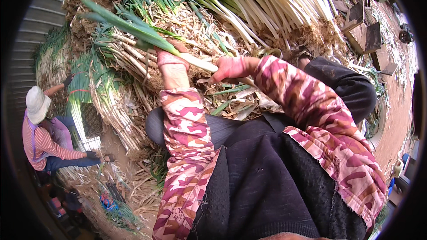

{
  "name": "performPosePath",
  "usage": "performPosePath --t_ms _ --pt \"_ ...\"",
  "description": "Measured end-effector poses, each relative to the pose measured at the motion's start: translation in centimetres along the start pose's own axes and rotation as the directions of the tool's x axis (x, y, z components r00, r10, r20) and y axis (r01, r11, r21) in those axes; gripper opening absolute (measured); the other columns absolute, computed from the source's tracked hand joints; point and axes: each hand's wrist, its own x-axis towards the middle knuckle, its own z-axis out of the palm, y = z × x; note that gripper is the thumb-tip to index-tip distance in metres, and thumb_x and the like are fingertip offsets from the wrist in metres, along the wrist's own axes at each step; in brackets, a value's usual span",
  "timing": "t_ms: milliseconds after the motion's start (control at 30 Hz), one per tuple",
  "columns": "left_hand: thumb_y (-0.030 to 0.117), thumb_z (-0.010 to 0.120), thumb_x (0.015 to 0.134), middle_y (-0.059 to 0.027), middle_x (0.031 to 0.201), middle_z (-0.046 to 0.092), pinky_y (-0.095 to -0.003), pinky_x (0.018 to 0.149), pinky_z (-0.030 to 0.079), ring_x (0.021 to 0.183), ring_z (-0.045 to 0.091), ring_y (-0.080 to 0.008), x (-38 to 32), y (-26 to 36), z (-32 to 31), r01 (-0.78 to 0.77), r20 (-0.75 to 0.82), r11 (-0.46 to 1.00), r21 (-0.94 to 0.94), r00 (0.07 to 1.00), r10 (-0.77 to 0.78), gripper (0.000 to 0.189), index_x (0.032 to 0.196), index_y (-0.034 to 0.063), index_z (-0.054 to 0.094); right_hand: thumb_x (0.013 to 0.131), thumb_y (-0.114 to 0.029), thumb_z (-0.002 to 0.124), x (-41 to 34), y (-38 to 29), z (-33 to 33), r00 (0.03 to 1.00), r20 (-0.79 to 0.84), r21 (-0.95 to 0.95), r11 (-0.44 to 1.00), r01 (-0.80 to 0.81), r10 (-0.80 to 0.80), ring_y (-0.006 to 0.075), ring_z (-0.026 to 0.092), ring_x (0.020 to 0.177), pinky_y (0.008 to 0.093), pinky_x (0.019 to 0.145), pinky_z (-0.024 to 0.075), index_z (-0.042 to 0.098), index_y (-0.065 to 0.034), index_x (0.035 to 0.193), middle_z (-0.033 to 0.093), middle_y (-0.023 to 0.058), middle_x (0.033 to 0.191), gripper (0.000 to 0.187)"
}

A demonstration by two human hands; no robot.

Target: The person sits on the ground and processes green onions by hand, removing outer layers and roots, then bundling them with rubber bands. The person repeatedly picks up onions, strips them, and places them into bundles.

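Note:
A long green onion [196, 61] with a white stalk and green leaves lies aslant across both hands. My left hand [170, 56] is closed around it near where the leaves begin, leaves pointing to the upper left. My right hand [230, 69] grips the white stalk lower down, its end passing beneath the palm. Under and around the hands lie dry peeled leaves [186, 23] and unpeeled onions [130, 51] with roots. A large heap of pale, clean-stalked onions [267, 3] rests beyond my right hand, roots towards the right.
At the left a person in a white hat [38, 105] and dark gloves crouches beside a tied onion bundle [78, 103]. More onions [116, 116] lie between us. Wooden block pieces [358, 33] stand at the upper right. Blue and red twine [108, 202] lies at the lower left.

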Motion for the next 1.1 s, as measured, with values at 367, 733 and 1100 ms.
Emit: performPosePath --t_ms 367,733,1100 --pt "0.061 0.06 0.096 0.0081 0.081 0.062 -0.028 0.056 0.047 0.06 0.054 -0.0097 1.4 1.5 2.6 0.024 0.107 0.999 -0.033 0.994 -0.021 0.052 0.113 0.013 0.071 0.101 -0.061 0.06 -3.7 8.5 -1.4 0.986 -0.089 0.228 0.961 0.157 -0.14 0.0274 0.074 0.073 0.038 0.061 0.0565 0.064 -0.0066 0.116 0.073 0.0133 0.084 0.057" --pt "0.072 0.069 0.09 0.0084 0.089 0.059 -0.0253 0.049 0.042 0.066 0.054 -0.0097 -0.4 -5.8 6.2 -0.199 -0.465 0.863 0.465 0.774 0.429 0.05 0.114 0.0298 0.06 0.109 -0.056 0.047 -4.5 9.6 1.5 0.928 -0.372 0.271 0.959 0.076 0.032 0.0179 0.059 0.052 0.0342 0.053 0.0471 0.073 -0.0057 0.095 0.063 0.0047 0.063 0.058" --pt "0.072 0.069 0.09 -0.0025 0.09 0.063 -0.028 0.046 0.042 0.054 0.051 -0.0144 0.8 -4.6 3.6 -0.246 -0.324 0.771 0.588 0.801 0.503 0.054 0.115 0.0261 0.057 0.105 -0.049 0.058 -3.7 8.4 1.9 0.743 -0.657 -0.027 0.988 0.15 -0.13 0.0169 0.065 0.055 0.0329 0.052 0.0507 0.073 -0.0036 0.09 0.071 0.0071 0.071 0.05"
